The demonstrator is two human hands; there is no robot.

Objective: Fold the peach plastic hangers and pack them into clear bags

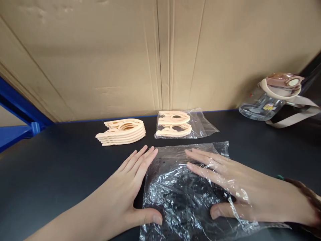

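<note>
A clear plastic bag [180,190] lies crinkled on the black tabletop in front of me. My left hand [136,182] rests at the bag's left edge, fingers stretched out and thumb over the film. My right hand [228,180] has its fingers spread, with shiny film over its back and fingers; it looks to be inside the bag. Beyond my left fingertips sits a stack of cream folding hangers [122,134], several deep. Right of that stack, another clear bag [202,127] holds cream folding hangers [174,129] in two rows.
A clear drinking bottle [269,97] with a brown lid and a grey strap [296,117] stands tilted at the back right. Brown cardboard [125,60] rises behind the black tabletop [57,160]. A blue metal frame [20,107] is at the left.
</note>
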